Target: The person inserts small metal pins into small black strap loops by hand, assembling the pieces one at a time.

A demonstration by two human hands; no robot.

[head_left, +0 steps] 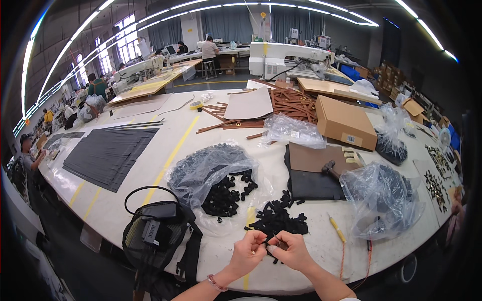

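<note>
Left hand (248, 252), right hand (291, 252): fingertips pinched around black piece (267, 242), mostly hidden
Forearms (325, 282): cut off near
Table (319, 215): pale, yellow-striped
Room (190, 31): strip-lit, dark far right

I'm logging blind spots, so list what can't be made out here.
Head view: shape of the black piece, mostly covered by the left hand and right hand.
Head view: inside of the cardboard box, hidden by its walls.
Head view: exact contents of the clear bag beside the hammer, obscured by its crumples.
Head view: details of the brass-coloured pieces, too small.
</note>
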